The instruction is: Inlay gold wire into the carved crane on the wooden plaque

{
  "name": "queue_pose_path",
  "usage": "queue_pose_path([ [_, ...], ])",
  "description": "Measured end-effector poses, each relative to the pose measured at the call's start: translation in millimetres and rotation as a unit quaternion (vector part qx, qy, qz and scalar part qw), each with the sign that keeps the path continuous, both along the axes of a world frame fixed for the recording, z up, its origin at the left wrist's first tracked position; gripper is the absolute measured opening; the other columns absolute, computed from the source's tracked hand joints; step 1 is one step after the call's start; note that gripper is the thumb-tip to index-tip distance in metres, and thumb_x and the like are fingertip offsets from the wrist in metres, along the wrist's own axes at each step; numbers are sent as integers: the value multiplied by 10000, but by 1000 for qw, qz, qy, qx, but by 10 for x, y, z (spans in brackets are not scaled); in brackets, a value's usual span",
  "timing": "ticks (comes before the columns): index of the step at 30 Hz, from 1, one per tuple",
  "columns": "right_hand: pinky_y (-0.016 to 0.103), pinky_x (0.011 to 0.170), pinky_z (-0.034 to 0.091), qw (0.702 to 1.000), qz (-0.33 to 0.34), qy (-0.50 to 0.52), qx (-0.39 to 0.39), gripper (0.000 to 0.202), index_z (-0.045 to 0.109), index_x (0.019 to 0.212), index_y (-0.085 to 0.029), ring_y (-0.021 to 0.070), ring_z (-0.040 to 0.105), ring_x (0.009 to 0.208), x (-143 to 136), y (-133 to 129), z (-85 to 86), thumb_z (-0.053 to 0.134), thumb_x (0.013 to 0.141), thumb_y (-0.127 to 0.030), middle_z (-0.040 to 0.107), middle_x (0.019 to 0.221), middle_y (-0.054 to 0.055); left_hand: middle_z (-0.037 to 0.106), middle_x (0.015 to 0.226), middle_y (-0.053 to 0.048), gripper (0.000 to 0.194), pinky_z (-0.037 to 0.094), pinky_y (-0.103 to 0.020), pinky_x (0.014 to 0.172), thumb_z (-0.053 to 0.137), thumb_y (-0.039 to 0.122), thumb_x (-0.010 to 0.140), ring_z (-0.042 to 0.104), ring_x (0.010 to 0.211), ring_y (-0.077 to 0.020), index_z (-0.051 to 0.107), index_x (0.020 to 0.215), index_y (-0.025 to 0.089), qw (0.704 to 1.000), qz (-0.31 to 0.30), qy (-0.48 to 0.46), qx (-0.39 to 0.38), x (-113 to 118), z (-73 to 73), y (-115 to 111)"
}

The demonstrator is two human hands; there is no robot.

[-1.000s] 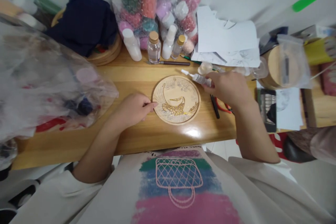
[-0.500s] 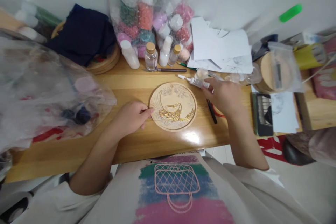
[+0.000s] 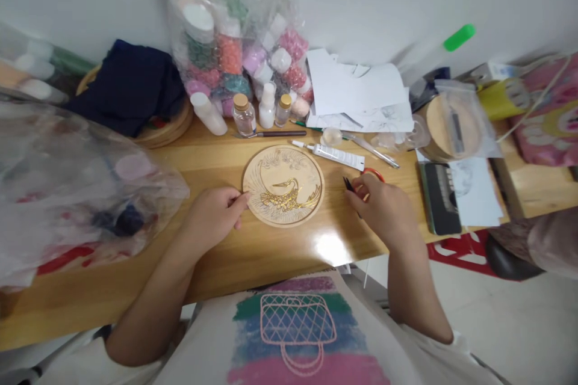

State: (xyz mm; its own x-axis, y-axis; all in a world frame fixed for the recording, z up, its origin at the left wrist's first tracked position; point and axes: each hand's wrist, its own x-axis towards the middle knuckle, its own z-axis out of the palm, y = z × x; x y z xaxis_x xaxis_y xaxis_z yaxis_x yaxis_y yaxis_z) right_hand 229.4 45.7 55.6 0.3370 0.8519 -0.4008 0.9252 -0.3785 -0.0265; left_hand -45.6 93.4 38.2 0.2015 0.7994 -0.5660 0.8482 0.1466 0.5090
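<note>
A round wooden plaque (image 3: 283, 186) with a gold bird design lies flat on the wooden table (image 3: 203, 159). My left hand (image 3: 221, 213) pinches its left edge between thumb and fingers. To the right of the plaque, my right hand (image 3: 379, 201) has its fingers closed on black tweezers (image 3: 347, 184), whose tips point up and left. Red-handled scissors (image 3: 374, 174) are partly hidden behind that hand. A white glue tube (image 3: 338, 155) rests above the plaque's right side, its nozzle pointing left.
Behind the plaque stand small bottles (image 3: 244, 115) and a clear bag of coloured jars (image 3: 230, 54). White papers (image 3: 356, 87) lie at the back, a pen (image 3: 377, 152) before them. A plastic bag (image 3: 90, 186) covers the left side; a black phone (image 3: 440, 198) is at right.
My right hand has let go of the glue tube, moved down towards me and taken hold of the black tweezers. My left hand keeps its grip on the plaque. The camera view has shifted slightly.
</note>
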Motion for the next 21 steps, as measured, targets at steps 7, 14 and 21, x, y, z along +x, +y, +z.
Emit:
queue_pose_path([
  [7, 285, 586, 328, 995, -71, 46, 58, 92, 571, 787, -208, 192, 600, 666, -4, -7, -122, 636, 799, -272, 686, 772, 41, 610, 494, 15, 423, 332, -280, 619, 443, 413, 861, 530, 505, -143, 518, 498, 210, 999, 31, 7, 27, -4, -43, 3],
  [14, 288, 583, 329, 989, -115, 70, 56, 109, 570, 799, -215, 184, 568, 637, -10, -17, -151, 620, 833, -306, 659, 730, 23, 616, 517, 3, 429, 342, -284, 618, 391, 442, 864, 565, 546, -162, 514, 520, 217, 999, 23, 13, 21, -22, -94, 66],
  [21, 288, 572, 342, 989, -94, 71, 88, 100, 654, 809, -205, 184, 594, 671, 27, -92, -198, 612, 835, -293, 670, 761, 34, 608, 517, -1, 420, 332, -291, 619, 395, 451, 870, 555, 547, -169, 528, 546, 219, 999, -5, 35, 37, -7, -69, 138],
])
